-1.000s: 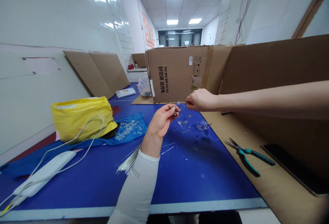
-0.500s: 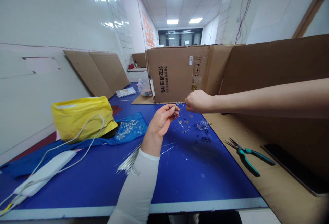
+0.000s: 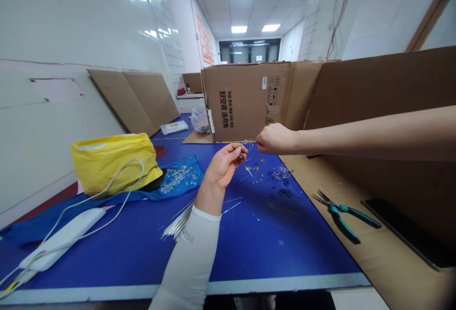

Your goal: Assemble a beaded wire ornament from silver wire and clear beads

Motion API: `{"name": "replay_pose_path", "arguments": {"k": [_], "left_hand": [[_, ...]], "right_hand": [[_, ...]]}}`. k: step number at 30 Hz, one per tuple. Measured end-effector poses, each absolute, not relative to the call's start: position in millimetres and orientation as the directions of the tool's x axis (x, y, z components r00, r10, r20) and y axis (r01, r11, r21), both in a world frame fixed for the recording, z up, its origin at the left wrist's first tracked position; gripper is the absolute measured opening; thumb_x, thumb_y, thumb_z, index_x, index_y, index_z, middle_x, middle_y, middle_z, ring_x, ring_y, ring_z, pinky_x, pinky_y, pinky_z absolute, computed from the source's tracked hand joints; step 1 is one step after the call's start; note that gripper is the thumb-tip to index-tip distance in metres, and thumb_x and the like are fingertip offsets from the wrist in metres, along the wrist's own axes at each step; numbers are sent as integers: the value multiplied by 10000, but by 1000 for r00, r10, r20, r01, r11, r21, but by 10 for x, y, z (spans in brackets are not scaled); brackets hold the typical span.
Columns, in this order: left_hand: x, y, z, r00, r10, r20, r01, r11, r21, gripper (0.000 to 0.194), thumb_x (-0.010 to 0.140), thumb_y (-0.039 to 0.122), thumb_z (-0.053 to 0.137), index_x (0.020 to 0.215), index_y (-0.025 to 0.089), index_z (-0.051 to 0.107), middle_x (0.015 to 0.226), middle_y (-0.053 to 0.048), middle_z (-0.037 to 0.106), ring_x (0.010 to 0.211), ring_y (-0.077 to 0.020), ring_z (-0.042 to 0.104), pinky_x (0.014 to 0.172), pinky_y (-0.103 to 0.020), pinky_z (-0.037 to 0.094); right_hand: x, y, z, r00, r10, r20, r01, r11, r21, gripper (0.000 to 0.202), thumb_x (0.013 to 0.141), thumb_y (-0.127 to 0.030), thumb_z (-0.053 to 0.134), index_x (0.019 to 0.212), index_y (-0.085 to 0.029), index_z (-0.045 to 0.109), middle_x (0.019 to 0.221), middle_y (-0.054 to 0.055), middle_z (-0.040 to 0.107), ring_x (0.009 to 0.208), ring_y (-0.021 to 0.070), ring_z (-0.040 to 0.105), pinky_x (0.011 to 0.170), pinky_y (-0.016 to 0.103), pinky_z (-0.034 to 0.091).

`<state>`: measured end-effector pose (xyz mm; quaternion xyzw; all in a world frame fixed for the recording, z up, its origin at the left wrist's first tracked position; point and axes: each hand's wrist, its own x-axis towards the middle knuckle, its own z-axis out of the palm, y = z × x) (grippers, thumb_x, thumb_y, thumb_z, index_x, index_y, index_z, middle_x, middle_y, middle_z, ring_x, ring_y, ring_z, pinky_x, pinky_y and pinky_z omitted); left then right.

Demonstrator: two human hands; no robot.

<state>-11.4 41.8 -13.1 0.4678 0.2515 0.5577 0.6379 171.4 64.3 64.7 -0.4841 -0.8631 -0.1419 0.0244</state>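
My left hand (image 3: 223, 164) is closed in a pinch on a thin wire strung with clear beads (image 3: 245, 142). My right hand (image 3: 273, 139) is a closed fist just to the right, at the wire's far side; its fingertips are turned away, and the wire seems to run into them. Below the hands, loose clear beads (image 3: 248, 168), a small heap of wire pieces (image 3: 280, 173) and dark rings (image 3: 285, 193) lie on the blue table (image 3: 263, 253). A bundle of straight silvery wires (image 3: 178, 223) lies partly under my left forearm.
Long-nose pliers (image 3: 337, 212) and a dark phone-like slab (image 3: 406, 234) rest on cardboard at the right. More clear beads (image 3: 178, 179) sit on blue cloth beside a yellow bag (image 3: 116, 163). A white power strip (image 3: 66, 239) with cable lies left. A cardboard box (image 3: 249, 106) stands behind.
My left hand has shifted very slightly left with the beaded wire. The right fist stays nearly in place, and both hands keep their grip.
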Motion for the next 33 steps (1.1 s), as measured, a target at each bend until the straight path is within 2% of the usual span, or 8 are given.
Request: {"name": "replay_pose_path", "arguments": {"k": [8,12,21,28,33], "left_hand": [[-109,432,-143,259,946,193,-500,-40,865,62,782,108,764,778,110,702,798,-30,682,699,-109,617,746,-252,479],[-92,429,-139,244,953,183,-511,-34,859,59,790,87,748,759,104,701,783,-31,683,682,-105,615,748,-252,482],[-103,433,-144,248,951,187,-492,-43,869,68,783,96,756,756,114,696,778,-26,679,681,-105,614,732,-246,481],[-102,439,-150,246,949,199,-485,-57,873,62,773,102,764,750,119,709,776,-25,685,676,-101,617,714,-229,485],[-103,443,-150,235,951,202,-489,-64,870,62,777,100,764,752,114,708,776,-28,680,669,-100,611,713,-235,480]], "right_hand": [[1679,617,687,-522,844,120,817,456,353,274,864,-243,547,904,-157,805,892,147,783,842,282,724,700,351,487],[1666,659,639,-550,826,118,781,459,423,296,872,-243,545,950,-141,812,868,165,783,840,288,725,691,347,485],[1653,690,642,-547,830,111,791,469,393,244,871,-269,620,953,-136,807,821,163,770,814,277,721,691,332,477],[1666,672,651,-551,829,100,782,470,410,238,869,-260,624,959,-139,808,831,163,774,828,278,724,688,323,474],[1677,642,676,-533,840,100,800,463,381,254,875,-224,585,951,-121,804,870,178,776,854,300,731,708,353,493]]}}
